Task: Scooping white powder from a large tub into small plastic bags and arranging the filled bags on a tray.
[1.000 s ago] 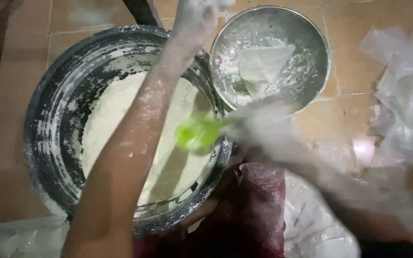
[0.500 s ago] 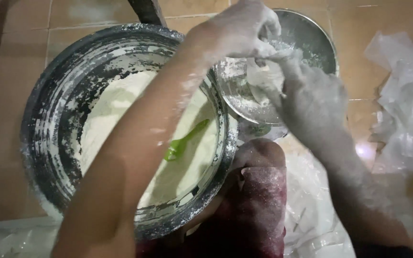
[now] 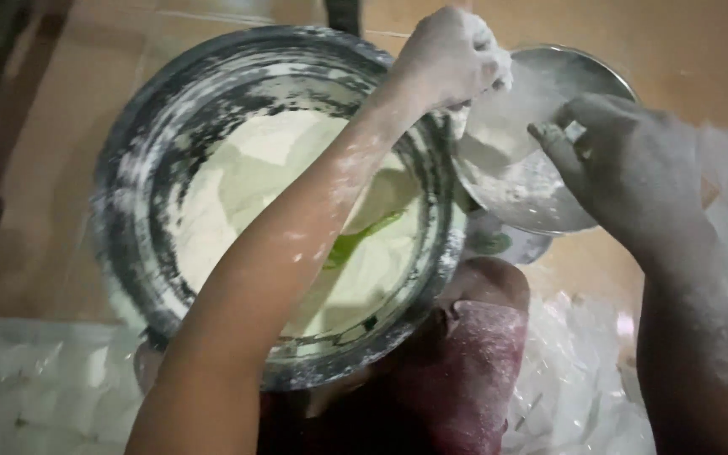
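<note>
Both hands (image 3: 452, 59) (image 3: 625, 164) tilt the small bowl (image 3: 516, 181) toward the large basin (image 3: 153, 152).

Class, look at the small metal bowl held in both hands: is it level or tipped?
Tipped. The small metal bowl leans toward the large basin, its floury inside facing it, gripped by the left hand and right hand.

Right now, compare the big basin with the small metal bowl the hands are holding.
The big basin rests level on the floor; the small metal bowl is lifted and tilted toward it by the left hand and right hand. The basin holds pale batter; the bowl has only a floury coating. Both are round and flour-dusted.
</note>
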